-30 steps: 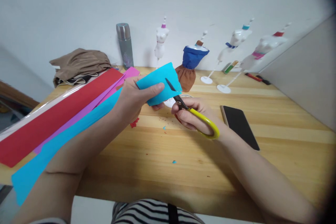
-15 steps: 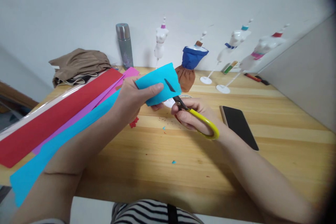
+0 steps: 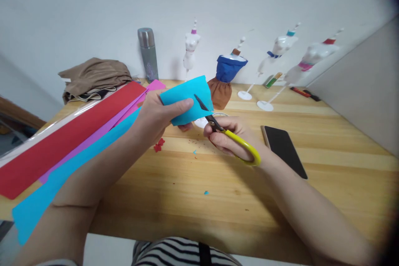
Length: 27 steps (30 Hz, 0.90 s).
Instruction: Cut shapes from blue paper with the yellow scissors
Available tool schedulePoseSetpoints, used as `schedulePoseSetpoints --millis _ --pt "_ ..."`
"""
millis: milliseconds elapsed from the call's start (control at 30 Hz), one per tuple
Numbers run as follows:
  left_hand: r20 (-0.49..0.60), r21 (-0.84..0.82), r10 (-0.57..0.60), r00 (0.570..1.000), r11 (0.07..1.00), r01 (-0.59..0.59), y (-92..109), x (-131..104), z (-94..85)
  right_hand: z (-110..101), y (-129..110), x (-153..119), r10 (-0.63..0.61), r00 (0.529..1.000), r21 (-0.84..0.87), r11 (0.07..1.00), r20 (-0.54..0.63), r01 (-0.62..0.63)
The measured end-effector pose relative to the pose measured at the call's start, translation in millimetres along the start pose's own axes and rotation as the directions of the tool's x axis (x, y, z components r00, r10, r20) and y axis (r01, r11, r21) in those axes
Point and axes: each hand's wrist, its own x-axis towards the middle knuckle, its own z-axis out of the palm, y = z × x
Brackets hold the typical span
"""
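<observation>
Room betw. arms (image 3: pixel 107 168); 4 mannequins (image 3: pixel 282 45) behind.

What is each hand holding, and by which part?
The left hand grips the blue sheet at its left side, thumb on top; the right hand holds the scissors by the handles.

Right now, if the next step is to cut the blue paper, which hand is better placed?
The right hand, I would judge: it holds the scissors, one dark blade lying over the blue paper. The left hand is occupied, gripping that paper with its thumb on top.
</observation>
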Motion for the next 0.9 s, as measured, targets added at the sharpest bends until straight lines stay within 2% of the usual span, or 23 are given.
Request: schedulePoseSetpoints --millis 667,900 --pt "-0.012 -0.07 -0.037 0.999 0.997 0.036 6.7 -3.9 1.0 1.1 -3.4 -0.7 0.056 0.998 -0.005 0.998 0.024 -0.056" --pt "-0.006 -0.002 -0.009 1.0 1.0 0.009 3.6 -1.8 -2.6 0.6 -4.1 -1.8 0.081 0.996 0.018 0.996 0.029 -0.082"
